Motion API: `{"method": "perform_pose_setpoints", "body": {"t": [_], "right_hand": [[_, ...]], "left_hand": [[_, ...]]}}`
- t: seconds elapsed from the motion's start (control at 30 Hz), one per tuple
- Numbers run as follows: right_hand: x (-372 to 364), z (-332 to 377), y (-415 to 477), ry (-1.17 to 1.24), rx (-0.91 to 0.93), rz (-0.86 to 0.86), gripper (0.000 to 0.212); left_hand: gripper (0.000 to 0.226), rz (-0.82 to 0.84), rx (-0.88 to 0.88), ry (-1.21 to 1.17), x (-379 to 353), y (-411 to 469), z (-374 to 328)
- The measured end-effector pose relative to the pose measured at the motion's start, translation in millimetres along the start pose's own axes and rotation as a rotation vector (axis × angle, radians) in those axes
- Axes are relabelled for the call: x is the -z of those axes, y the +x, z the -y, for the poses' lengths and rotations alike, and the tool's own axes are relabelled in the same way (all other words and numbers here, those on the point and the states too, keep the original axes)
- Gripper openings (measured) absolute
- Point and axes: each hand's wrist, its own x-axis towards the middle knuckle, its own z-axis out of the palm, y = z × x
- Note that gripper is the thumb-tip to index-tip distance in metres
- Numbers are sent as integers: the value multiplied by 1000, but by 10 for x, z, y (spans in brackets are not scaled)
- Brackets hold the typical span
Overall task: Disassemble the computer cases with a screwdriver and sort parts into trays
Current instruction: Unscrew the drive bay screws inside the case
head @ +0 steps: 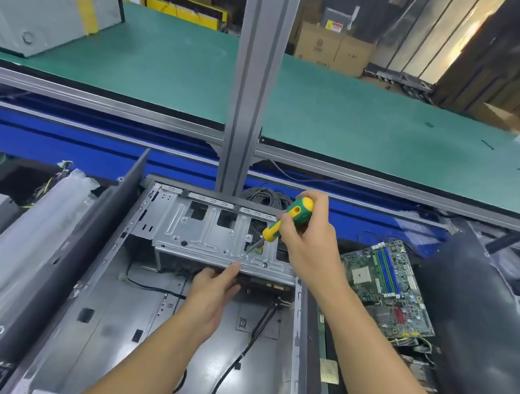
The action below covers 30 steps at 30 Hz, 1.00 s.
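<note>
Computer case (pixel 144 311) lies open just before the blue rail (pixel 74 145), the left hand (pixel 214 291) bracing its drive cage (pixel 208 239) with fingers hidden, so I cannot tell its hold, and the right hand (pixel 307 238) wrapped round the screwdriver (pixel 284 222), whose slanted tip may slip off.

Bare sheet metal, dull grey and stamped, on the drive cage (pixel 208 239) of the computer case (pixel 132 319); matt dark finish across the case's inner floor. Glossy green-and-yellow plastic on the screwdriver (pixel 297 211) handle, plain steel on its shank. Lacquered green board with blue and green plastic slots on the motherboard (pixel 389 285). Matt green belt (pixel 169 71) behind, smooth throughout. Brushed aluminium post (pixel 253 76). Crinkled clear plastic film (pixel 24 244) at left. Brown cardboard boxes (pixel 332 50) beyond.
</note>
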Motion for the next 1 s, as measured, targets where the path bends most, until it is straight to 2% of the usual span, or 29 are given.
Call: {"method": "perform_pose_setpoints", "body": {"t": [0.3, 1.0], "right_hand": [[-95, -60, 83, -65, 33, 2, 25], [-58, 4, 0, -44, 58, -13, 22]], "left_hand": [[15, 25, -2, -30, -12, 43, 2], [12, 85, 34, -123, 35, 84, 46]]}}
